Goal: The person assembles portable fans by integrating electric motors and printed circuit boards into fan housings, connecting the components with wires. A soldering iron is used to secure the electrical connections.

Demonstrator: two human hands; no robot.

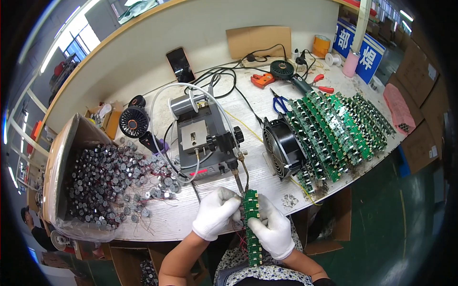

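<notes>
A long green circuit board strip (254,242) stands lengthwise in front of me, its far end under the soldering iron tip (246,183). My right hand (274,231), in a white glove, grips the strip with the thumb on its face. At the strip's upper left edge my left hand (217,214), gloved too, is closed in a pinch; what its fingertips hold is too small to tell. Thin red wires hang beside the strip below. Behind the iron tip is the grey soldering machine (199,136) with a solder wire spool (184,106) on top.
An open box of small round motors (102,183) spills over at the left. Green circuit boards (341,131) stand in rows at the right, beside a black fan (282,148). A phone (181,65), cables, orange pliers (262,80) and blue-handled pliers (278,102) lie farther back.
</notes>
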